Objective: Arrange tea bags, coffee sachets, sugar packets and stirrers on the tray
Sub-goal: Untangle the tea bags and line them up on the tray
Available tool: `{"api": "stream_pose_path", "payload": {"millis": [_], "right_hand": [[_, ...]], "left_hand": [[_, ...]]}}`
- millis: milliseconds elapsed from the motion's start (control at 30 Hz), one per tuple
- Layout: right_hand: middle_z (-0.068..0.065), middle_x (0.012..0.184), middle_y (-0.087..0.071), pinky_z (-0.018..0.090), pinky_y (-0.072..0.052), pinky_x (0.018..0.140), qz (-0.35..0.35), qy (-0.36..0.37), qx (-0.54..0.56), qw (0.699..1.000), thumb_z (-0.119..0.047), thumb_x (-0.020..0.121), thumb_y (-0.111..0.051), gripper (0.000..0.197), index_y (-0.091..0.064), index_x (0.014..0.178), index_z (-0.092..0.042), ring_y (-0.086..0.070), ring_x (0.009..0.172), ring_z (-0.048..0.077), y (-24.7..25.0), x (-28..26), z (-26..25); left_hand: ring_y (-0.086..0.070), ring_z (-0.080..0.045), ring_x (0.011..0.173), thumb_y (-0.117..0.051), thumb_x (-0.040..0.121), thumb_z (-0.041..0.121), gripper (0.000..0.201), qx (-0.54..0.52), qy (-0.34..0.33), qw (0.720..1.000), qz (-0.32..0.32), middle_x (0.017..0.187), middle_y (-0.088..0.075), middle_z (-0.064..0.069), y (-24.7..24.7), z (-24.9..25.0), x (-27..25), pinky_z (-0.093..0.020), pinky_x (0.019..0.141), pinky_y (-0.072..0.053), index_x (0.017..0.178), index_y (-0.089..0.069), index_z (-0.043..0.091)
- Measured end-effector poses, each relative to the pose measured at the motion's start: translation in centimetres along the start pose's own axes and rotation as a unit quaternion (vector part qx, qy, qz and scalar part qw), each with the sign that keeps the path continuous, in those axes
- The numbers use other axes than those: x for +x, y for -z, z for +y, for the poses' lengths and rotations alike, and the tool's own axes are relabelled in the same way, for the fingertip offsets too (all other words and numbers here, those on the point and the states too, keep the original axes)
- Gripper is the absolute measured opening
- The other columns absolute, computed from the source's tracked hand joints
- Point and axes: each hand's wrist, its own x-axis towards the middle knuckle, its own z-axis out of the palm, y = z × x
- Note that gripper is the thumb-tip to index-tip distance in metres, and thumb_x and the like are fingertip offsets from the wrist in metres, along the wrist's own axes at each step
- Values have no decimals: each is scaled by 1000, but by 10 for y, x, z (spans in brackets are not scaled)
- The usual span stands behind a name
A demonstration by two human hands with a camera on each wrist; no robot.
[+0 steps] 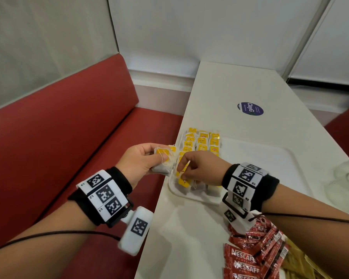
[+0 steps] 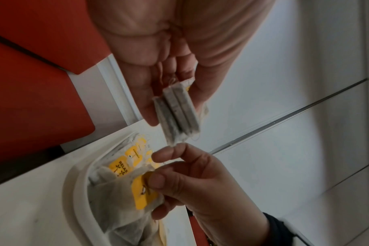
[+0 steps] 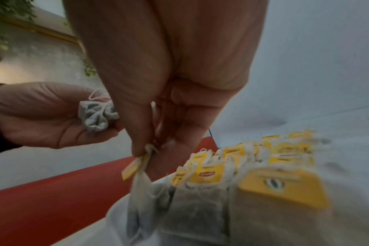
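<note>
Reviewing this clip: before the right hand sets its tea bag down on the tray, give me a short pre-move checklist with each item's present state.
1. Right hand pinches one tea bag by its top edge and yellow tag: ok.
2. Left hand grips the spare stack of tea bags, beyond the table's edge: ok.
3. Rows of tea bags already on the tray lie in neat columns: ok.
4. Open slot under the held bag: cannot tell, the hand hides it.
5. Held bag's string free of neighbouring bags: cannot tell, blurred.
6. Coffee sachets on the tray: not ok, they lie on the table.
</note>
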Motion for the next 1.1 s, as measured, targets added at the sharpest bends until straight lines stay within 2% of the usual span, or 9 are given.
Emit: {"api": "stream_pose_path", "payload": {"millis": [200, 367, 467, 600, 667, 767, 900, 1000, 1100], "right_hand": [[-5, 87, -69, 22, -50, 72, 27, 17, -101, 994, -16, 87, -62, 16, -67, 98, -26, -64, 78, 11, 1, 7, -1], [-10, 76, -68, 12, -46, 66, -64, 25, -67, 995, -18, 86, -65, 17, -68, 98, -31, -57, 63, -4, 10, 2, -6], [-14, 70, -63, 6, -42, 58, -57, 42, -96, 993, -19, 87, -66, 14, -67, 94, -32, -55, 60, -5, 9, 5, -10], [-18, 71, -52, 13, -34, 57, -6, 56, -166, 985, -21, 88, -65, 26, -51, 73, -37, -50, 65, -1, 7, 12, -11], [-16, 82, -53, 19, -37, 63, 27, 57, -188, 980, -27, 88, -65, 7, -59, 87, -32, -51, 74, 6, 7, 12, -12], [-9, 90, -58, 25, -43, 68, 52, 63, -203, 976, -28, 87, -64, 10, -66, 97, -27, -53, 80, 10, 8, 11, -11], [-11, 92, -57, 20, -34, 57, 9, 90, -273, 958, -45, 82, -64, 19, -67, 97, -33, -48, 78, 6, 2, 4, -16], [-14, 97, -56, 24, -39, 65, -10, 99, -272, 957, -64, 72, -65, 42, -63, 104, -38, -50, 82, 5, -2, -1, -17], [-16, 100, -59, 29, -49, 75, -76, 87, -283, 952, -72, 62, -66, 58, -60, 110, -40, -55, 90, 7, -3, -6, -14]], "left_hand": [[-68, -17, 66, -60, 84, -6, 14, -6, 11, 1000, -1, 79, -71, -10, 3, -3, 2, -28, 56, -58, 88, -67, 6], [-69, -16, 65, -60, 84, -4, 13, -6, 11, 1000, -4, 80, -71, -9, 3, -2, 4, -26, 55, -56, 89, -67, 6], [-70, -22, 70, -59, 85, -5, 14, -5, 12, 1000, -6, 83, -71, -13, 2, -1, 5, -28, 57, -58, 91, -66, 5], [-68, -26, 76, -59, 85, -5, 14, 0, 13, 1000, -8, 89, -70, -18, 4, -2, 5, -31, 60, -59, 93, -67, 4], [-68, -23, 72, -60, 85, -5, 14, 0, 12, 1000, -6, 86, -70, -15, 5, -2, 5, -30, 59, -59, 91, -67, 5], [-68, -26, 76, -60, 85, -4, 14, -2, 14, 1000, -8, 88, -70, -16, 8, -4, 6, -32, 61, -60, 92, -67, 5], [-68, -24, 74, -59, 85, -5, 14, -2, 16, 1000, -8, 89, -70, -16, 7, -4, 7, -32, 61, -60, 91, -67, 5], [-67, -32, 80, -59, 85, -6, 14, -5, 18, 1000, -9, 93, -69, -20, 8, -4, 8, -39, 67, -60, 93, -66, 4], [-63, -42, 93, -59, 85, -5, 14, 1, 20, 1000, -6, 97, -67, -27, 10, -4, 9, -46, 74, -56, 96, -65, 2]]}}
